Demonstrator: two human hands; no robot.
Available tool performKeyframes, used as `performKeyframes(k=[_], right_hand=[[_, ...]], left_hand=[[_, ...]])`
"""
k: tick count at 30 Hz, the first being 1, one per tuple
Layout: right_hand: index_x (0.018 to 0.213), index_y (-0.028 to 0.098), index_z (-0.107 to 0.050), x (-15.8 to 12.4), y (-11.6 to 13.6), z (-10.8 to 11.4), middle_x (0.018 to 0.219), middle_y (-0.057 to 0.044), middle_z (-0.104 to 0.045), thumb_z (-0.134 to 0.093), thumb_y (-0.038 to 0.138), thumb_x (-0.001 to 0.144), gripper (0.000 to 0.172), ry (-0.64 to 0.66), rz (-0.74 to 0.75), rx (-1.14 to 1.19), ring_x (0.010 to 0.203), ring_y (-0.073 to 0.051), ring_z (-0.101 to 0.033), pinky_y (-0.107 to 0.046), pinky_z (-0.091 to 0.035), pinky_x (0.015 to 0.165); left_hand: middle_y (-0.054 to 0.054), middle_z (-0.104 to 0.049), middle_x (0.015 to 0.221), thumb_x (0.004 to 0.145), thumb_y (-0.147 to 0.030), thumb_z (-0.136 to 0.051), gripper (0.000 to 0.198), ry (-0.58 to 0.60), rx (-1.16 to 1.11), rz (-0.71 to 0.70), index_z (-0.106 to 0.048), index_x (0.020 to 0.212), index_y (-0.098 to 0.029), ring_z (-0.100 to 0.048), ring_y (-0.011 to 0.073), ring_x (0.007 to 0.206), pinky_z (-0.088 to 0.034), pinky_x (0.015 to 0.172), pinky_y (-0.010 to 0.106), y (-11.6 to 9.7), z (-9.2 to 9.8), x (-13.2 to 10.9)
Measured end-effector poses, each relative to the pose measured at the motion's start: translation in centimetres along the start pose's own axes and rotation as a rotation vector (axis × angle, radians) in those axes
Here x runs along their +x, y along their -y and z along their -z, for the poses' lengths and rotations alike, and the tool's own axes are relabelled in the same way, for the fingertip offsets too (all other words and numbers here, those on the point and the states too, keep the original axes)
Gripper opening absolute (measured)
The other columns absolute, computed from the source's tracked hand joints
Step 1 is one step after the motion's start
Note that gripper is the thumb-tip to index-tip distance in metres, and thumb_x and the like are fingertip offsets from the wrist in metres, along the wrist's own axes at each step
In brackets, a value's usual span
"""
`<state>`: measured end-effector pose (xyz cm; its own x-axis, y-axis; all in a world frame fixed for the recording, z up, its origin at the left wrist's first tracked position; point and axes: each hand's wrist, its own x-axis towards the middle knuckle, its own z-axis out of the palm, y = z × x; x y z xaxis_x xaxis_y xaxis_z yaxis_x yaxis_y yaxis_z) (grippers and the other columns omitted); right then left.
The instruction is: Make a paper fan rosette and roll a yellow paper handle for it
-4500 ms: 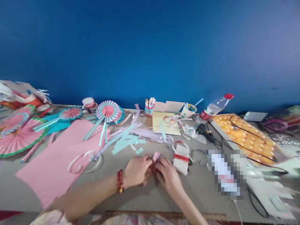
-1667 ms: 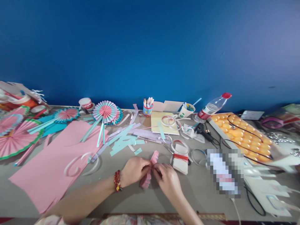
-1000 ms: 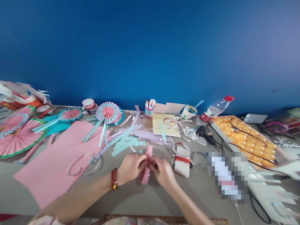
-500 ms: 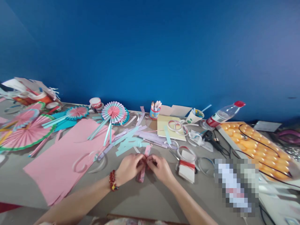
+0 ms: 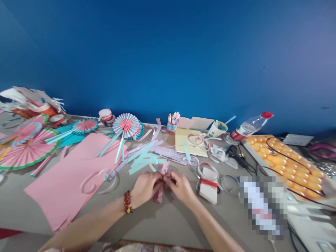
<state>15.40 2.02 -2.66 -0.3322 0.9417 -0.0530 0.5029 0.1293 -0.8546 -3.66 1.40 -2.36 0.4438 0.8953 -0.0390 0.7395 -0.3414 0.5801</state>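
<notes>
A narrow pleated strip of pink paper (image 5: 159,194) stands pinched at its middle between both hands, low over the grey table (image 5: 168,224). My left hand (image 5: 145,187), with a red bead bracelet on the wrist, closes on the strip from the left. From the right, my right hand (image 5: 180,186) pinches the same spot. The strip's upper end pokes out above the fingers and its lower end hangs below them.
A large pink paper sheet (image 5: 70,178) lies to the left, with pleated paper fans (image 5: 126,125) behind it. Cut paper strips (image 5: 147,157), tape rings (image 5: 207,169), a white card bound in red (image 5: 208,185), a pen cup (image 5: 172,126), a water bottle (image 5: 249,126) and an orange bubble sheet (image 5: 286,161) crowd the back and right.
The pleated strip was spread like a small fan earlier; now its folds are pressed together into a narrow bar. Both hands stayed pinched on its middle. The camera shifted slightly.
</notes>
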Motion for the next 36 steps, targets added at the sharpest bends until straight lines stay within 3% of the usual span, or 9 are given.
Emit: performKeyframes(k=[4, 10, 15, 18, 21, 23, 29, 36], right_hand=[[0.081, 0.022, -0.062, 0.3, -0.6, 1.1, 0.069, 0.000, -0.068, -0.051, 0.030, 0.092, 0.018, -0.023, 0.003, -0.004, 0.066, -0.017, -0.063, -0.025, -0.043, 0.067], [0.106, 0.022, -0.062, -0.1, -1.0, 2.7, 0.074, 0.000, -0.070, -0.047, 0.037, 0.095, 0.024, 0.002, 0.000, 0.038, 0.070, -0.017, -0.065, -0.025, -0.045, 0.068], [0.112, 0.023, -0.058, -1.1, 0.2, 3.7, 0.054, 0.006, -0.062, -0.041, 0.037, 0.098, 0.026, 0.197, -0.064, 0.044, 0.053, -0.014, -0.057, -0.022, -0.042, 0.058], [0.111, 0.026, -0.061, -1.5, 0.7, 3.9, 0.054, 0.007, -0.062, -0.048, 0.025, 0.091, 0.024, 0.288, -0.094, -0.195, 0.054, -0.015, -0.059, -0.022, -0.040, 0.059], [0.101, 0.026, -0.066, -1.5, 0.9, 3.7, 0.069, 0.001, -0.069, -0.055, 0.019, 0.083, 0.022, 0.199, -0.058, -0.460, 0.071, -0.019, -0.066, -0.025, -0.040, 0.064], [0.097, 0.024, -0.066, -1.3, 1.0, 3.5, 0.079, -0.002, -0.070, -0.054, 0.019, 0.084, 0.019, 0.141, -0.047, -0.508, 0.078, -0.021, -0.066, -0.027, -0.040, 0.068], [0.094, 0.023, -0.062, -0.7, 1.3, 2.2, 0.100, -0.004, -0.066, -0.058, 0.022, 0.084, 0.011, 0.057, 0.068, -0.455, 0.093, -0.021, -0.061, -0.028, -0.042, 0.079], [0.092, 0.021, -0.062, -0.9, 0.5, 1.3, 0.098, -0.005, -0.065, -0.058, 0.013, 0.079, 0.016, 0.093, 0.071, -0.383, 0.087, -0.019, -0.061, -0.027, -0.043, 0.076]], left_hand=[[0.000, -0.075, 0.088, 0.093, -0.026, -0.054, 0.014, -0.003, -0.010, 0.004, -0.067, 0.097, -0.023, -0.067, 0.0200, 0.083, -0.043, 0.076, 0.027, 0.1, 0.0, 0.0], [0.000, -0.074, 0.087, 0.092, -0.024, -0.055, 0.014, -0.009, 0.002, 0.024, -0.068, 0.096, -0.023, -0.066, 0.0196, 0.081, -0.043, 0.073, 0.027, 0.2, -0.1, 0.2], [0.001, -0.074, 0.083, 0.093, -0.026, -0.053, 0.016, -0.005, 0.022, 0.031, -0.069, 0.093, -0.023, -0.066, 0.0199, 0.078, -0.043, 0.071, 0.027, 0.4, -0.3, 0.3], [0.001, -0.075, 0.086, 0.094, -0.029, -0.054, 0.016, 0.005, 0.022, 0.016, -0.069, 0.094, -0.023, -0.067, 0.0195, 0.081, -0.043, 0.073, 0.027, 0.4, -0.3, 0.3], [0.001, -0.075, 0.088, 0.095, -0.031, -0.053, 0.017, 0.006, 0.024, 0.012, -0.068, 0.095, -0.023, -0.067, 0.0195, 0.082, -0.043, 0.074, 0.027, 0.5, -0.3, 0.3], [0.001, -0.075, 0.087, 0.095, -0.030, -0.053, 0.017, 0.005, 0.027, 0.015, -0.069, 0.094, -0.023, -0.067, 0.0197, 0.082, -0.044, 0.074, 0.027, 0.5, -0.3, 0.4], [0.002, -0.074, 0.085, 0.093, -0.028, -0.053, 0.017, 0.005, 0.026, 0.026, -0.069, 0.093, -0.022, -0.067, 0.0196, 0.080, -0.044, 0.072, 0.026, 0.5, -0.3, 0.5], [0.002, -0.075, 0.089, 0.095, -0.032, -0.052, 0.019, -0.005, 0.005, 0.016, -0.069, 0.097, -0.023, -0.068, 0.0199, 0.082, -0.045, 0.075, 0.027, 0.3, -0.1, 0.2]])
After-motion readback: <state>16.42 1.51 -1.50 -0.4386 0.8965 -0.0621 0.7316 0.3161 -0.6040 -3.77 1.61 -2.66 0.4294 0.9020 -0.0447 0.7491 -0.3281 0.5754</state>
